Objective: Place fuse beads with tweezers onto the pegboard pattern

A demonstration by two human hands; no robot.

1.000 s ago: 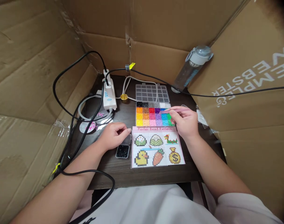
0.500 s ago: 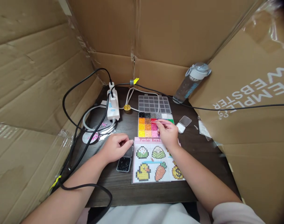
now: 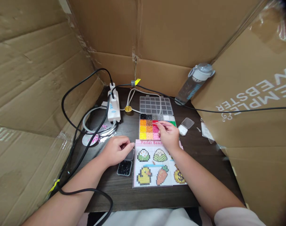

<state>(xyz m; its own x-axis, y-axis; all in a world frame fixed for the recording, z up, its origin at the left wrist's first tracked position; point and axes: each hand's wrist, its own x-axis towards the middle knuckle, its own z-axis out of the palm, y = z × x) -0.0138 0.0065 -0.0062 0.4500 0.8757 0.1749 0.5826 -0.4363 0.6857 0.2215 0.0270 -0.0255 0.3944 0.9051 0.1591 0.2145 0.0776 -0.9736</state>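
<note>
My right hand (image 3: 170, 137) is over the bead box (image 3: 143, 138), pinching slim pink tweezers (image 3: 163, 125). Their tip is at the red bead compartment. The hand hides some of the compartments on the right. My left hand (image 3: 117, 150) rests on the table with its fingers curled and nothing visible in them. Its thumb lies by the clear lid of a small case of black beads (image 3: 124, 168). Between my forearms lies the Perler bead pattern sheet (image 3: 153, 180), which shows a duck, a carrot and other pictures. My right forearm covers part of it.
Behind the bead box its clear gridded lid (image 3: 156, 105) lies open. A small case of white beads (image 3: 182, 129) is to the right. A water bottle (image 3: 194, 84) leans at the back right. A power strip (image 3: 113, 110) with looping black cables stands left. Cardboard walls (image 3: 161, 34) enclose the table.
The view has shifted slightly. Both hands keep nearly the same places, with the tweezers still at the red beads.
</note>
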